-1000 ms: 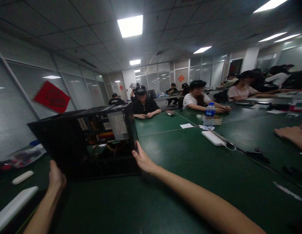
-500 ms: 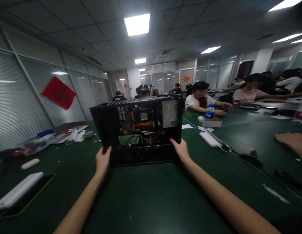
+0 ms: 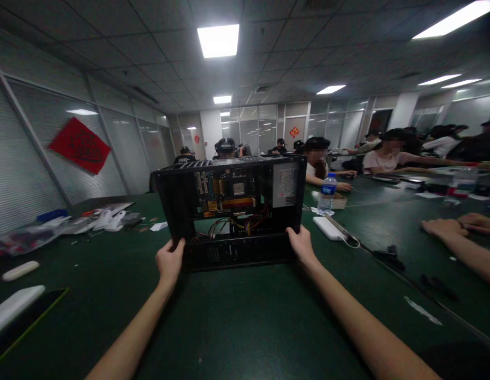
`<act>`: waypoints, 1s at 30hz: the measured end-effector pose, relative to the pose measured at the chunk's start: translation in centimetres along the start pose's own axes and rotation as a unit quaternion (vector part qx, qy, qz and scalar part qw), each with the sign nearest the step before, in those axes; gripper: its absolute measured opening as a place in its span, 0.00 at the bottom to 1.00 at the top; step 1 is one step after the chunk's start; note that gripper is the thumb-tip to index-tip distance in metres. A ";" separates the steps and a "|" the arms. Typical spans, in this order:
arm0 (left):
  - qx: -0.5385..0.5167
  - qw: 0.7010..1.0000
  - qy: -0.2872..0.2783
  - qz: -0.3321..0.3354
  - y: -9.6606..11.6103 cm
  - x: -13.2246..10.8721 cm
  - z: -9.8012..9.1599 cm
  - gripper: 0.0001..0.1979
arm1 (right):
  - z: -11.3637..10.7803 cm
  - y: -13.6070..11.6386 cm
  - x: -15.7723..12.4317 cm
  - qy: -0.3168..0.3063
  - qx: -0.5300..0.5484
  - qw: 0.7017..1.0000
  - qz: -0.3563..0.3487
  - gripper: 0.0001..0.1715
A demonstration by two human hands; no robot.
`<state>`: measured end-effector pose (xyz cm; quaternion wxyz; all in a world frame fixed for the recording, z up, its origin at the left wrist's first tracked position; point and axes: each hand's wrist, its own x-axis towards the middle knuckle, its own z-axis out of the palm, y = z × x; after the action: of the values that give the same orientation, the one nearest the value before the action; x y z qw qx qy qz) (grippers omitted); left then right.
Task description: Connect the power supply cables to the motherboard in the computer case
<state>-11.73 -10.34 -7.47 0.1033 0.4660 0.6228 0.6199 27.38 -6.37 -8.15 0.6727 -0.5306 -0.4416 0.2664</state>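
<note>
A black computer case [image 3: 237,252] with an open side faces me at the middle of the green table [image 3: 245,327]. Inside it show the motherboard [image 3: 224,190], the silver power supply [image 3: 285,184] at upper right and loose coloured cables [image 3: 248,224] lower down. My left hand [image 3: 169,262] grips the lower left corner, thumb on the front and fingers hidden behind. On the lower right corner my right hand [image 3: 302,246] has the same kind of hold. Whether the case touches the table or is slightly lifted, I cannot tell.
At left lie plastic bags and white parts [image 3: 110,220], a white oblong piece [image 3: 20,270] and a dark tablet-like slab [image 3: 31,322]. Rightward are a water bottle [image 3: 327,192], a white power bank [image 3: 329,228] with a cable, and another person's hands [image 3: 446,228]. Several people sit farther back.
My view has turned slightly right, so the surroundings sit farther left. The computer case, still between both hands, appears a little farther right in the view. Both grips look the same.
</note>
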 end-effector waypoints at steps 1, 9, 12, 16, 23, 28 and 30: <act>0.005 1.000 0.000 0.002 -0.1 0.0 0.0 0.29 | 0.0 -0.2 -0.1 0.001 -0.002 1.000 0.001 0.16; 0.020 0.999 -0.020 0.018 -0.5 0.2 -0.8 0.27 | -0.6 -1.1 -1.1 0.000 -0.033 0.999 0.008 0.17; 0.000 0.999 -0.032 0.014 -0.2 0.0 -1.0 0.27 | -0.7 -0.9 -1.4 -0.006 -0.072 0.997 -0.013 0.19; -0.016 0.999 -0.032 0.013 0.4 -0.6 -0.9 0.29 | -1.0 -1.3 -2.7 0.125 -0.143 0.950 -0.247 0.32; -0.032 0.998 -0.041 0.028 0.8 -1.7 -0.8 0.30 | 1.4 -6.4 -4.1 -0.217 -0.330 0.826 -0.403 0.16; -0.017 0.998 -0.039 0.039 0.4 -1.6 -0.9 0.31 | 7.5 -7.8 0.1 -0.425 -0.506 0.747 -0.071 0.18; -0.016 0.998 -0.042 0.040 0.1 -1.4 -0.9 0.31 | 8.7 -7.1 1.4 -0.464 -0.498 0.732 -0.034 0.16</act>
<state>-11.55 -12.02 -7.78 0.1123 0.5147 0.5884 0.6133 19.56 -3.16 -0.58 0.0319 -0.5846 -0.7861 0.1980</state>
